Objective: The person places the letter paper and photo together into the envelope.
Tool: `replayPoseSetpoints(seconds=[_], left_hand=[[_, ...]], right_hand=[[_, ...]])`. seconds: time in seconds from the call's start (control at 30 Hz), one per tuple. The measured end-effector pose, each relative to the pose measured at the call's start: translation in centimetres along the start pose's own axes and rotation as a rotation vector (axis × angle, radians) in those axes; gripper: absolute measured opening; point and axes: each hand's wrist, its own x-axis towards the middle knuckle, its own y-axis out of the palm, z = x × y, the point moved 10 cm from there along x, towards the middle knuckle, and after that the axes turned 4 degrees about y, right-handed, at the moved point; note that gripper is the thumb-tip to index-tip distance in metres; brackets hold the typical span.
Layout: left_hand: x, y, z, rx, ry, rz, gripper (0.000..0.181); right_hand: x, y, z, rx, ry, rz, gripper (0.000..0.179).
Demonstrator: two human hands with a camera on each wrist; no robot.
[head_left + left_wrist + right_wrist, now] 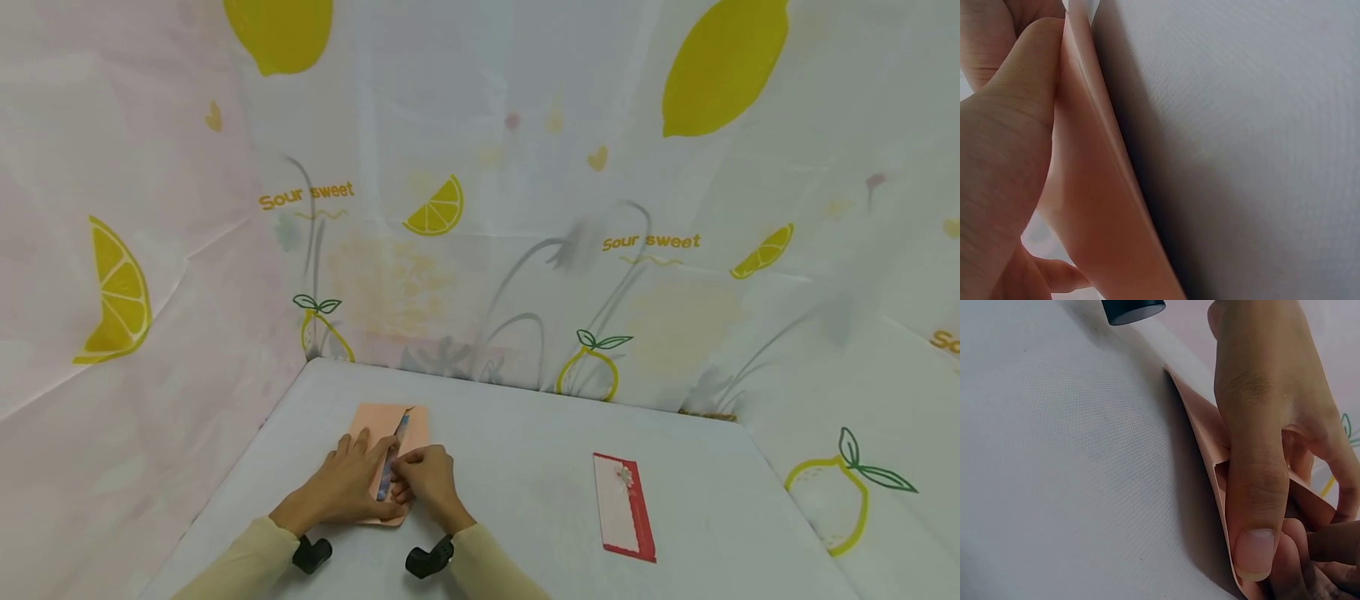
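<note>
A peach paper envelope (369, 414) lies on the white table with a long slit along its face. Inside the slit a strip of blue printed paper (386, 479) shows. My left hand (341, 483) spreads over the envelope, fingers across its left part and thumb near the lower edge. In the right wrist view, the left thumb (1254, 506) presses at the envelope's open edge. My right hand (431, 479) bends its fingers at the slit and pinches the blue printed paper, most of which is hidden. The left wrist view shows the envelope's side (1104, 219) tilted above the tabletop.
To the right lies a red and white card-like envelope (622, 508) with a flower decoration. Black devices (429, 560) sit at both wrists. A white curtain printed with lemons (480, 208) rises behind the table (525, 467) and along its sides.
</note>
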Motion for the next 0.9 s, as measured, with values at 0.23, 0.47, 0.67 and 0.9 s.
replayPoseSetpoints(seconds=[0.23,0.47,0.67,0.9], left_hand=[[-0.1,-0.1,-0.1,0.000,0.006,-0.001,0.104],[0.0,0.2,0.0,-0.021,-0.010,0.031,0.112],[0.1,0.3,0.0,-0.007,-0.012,0.043,0.112],[0.2,0.5,0.1,-0.017,-0.005,0.041,0.110]], right_hand=[[0.0,0.1,0.2,-0.001,-0.027,0.007,0.011],[-0.2,-2.0,0.8,-0.059,-0.087,0.004,0.011],[-0.8,-6.3,0.4,-0.117,-0.065,-0.039,0.015],[-1.9,-11.4,0.2,-0.127,-0.036,-0.088,0.018]])
